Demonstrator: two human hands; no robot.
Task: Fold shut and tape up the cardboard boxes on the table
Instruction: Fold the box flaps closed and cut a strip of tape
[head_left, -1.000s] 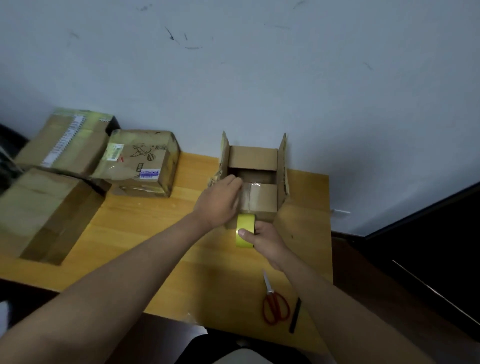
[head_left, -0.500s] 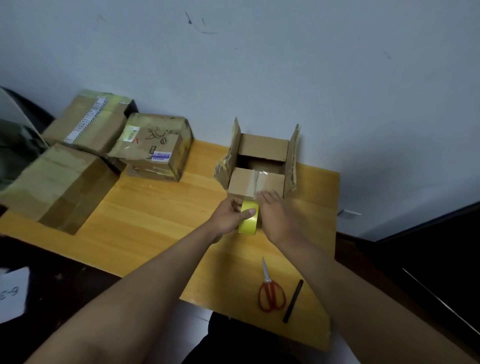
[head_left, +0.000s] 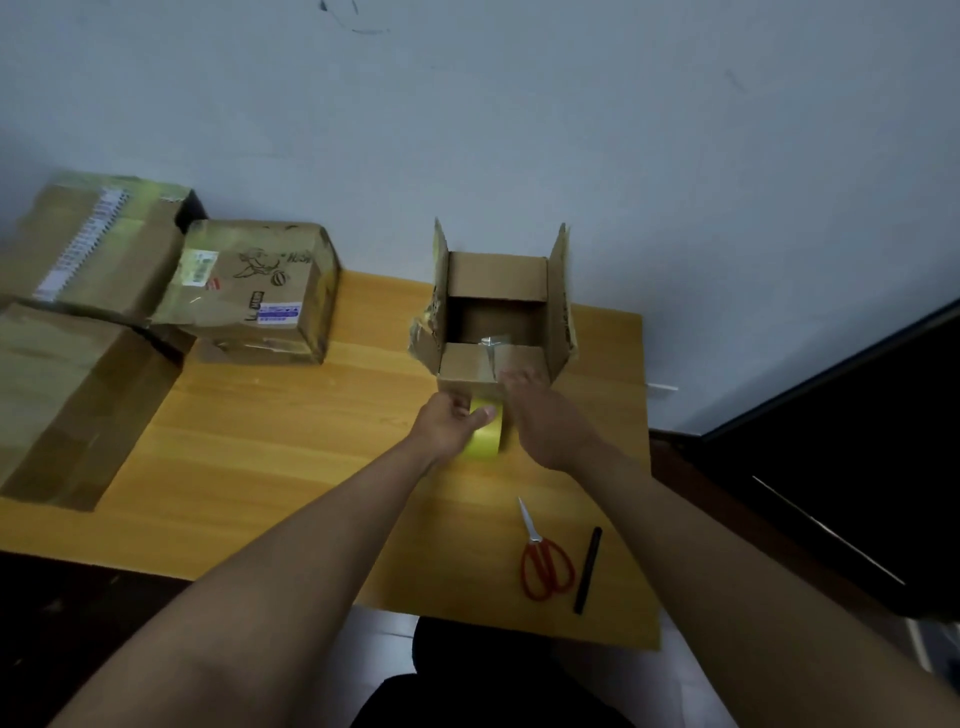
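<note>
**Holding tape at the open box's near edge**

Gripping the yellow tape roll (head_left: 484, 435), my left hand (head_left: 451, 427) curls round it with the thumb on top, just in front of the open box (head_left: 497, 332). My right hand (head_left: 545, 421) lies with straight fingers on the near flap. Both side flaps stand upright. Bare table (head_left: 291, 441) stretches left toward three closed boxes (head_left: 254, 291); the scissors (head_left: 543, 558) and black pen (head_left: 587, 569) sit near the front edge.

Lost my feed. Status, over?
Left hand grips tape roll. Right hand flat on open box front. Flaps up. Nothing blocking.
</note>
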